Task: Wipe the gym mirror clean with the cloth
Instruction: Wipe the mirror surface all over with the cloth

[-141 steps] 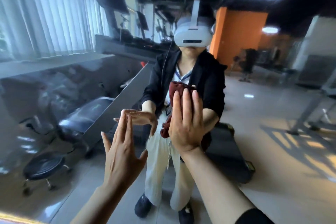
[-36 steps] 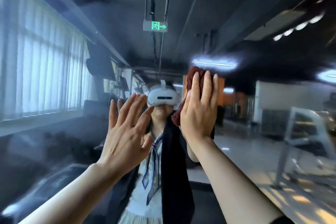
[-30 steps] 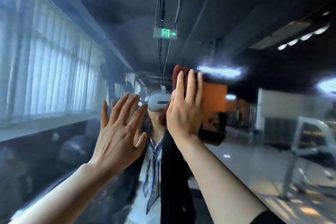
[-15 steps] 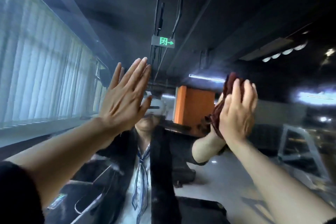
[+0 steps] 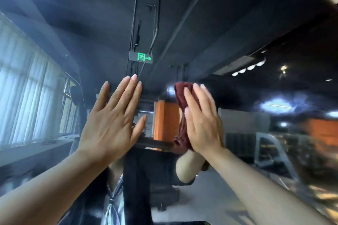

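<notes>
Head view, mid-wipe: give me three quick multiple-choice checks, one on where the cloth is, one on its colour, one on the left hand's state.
1. Where is the cloth?
A. under the right hand, against the mirror
B. in the left hand
C. draped over a forearm

2. What colour is the cloth?
A. white
B. dark red
C. blue

3. How is the left hand?
A. fist closed
B. pinching the cloth
C. fingers straight, holding nothing

Answers: 1 A, the cloth shows beyond the right palm and fingers; 2 B, its exposed folds are maroon; 3 C, the left fingers are extended with nothing in them.
</notes>
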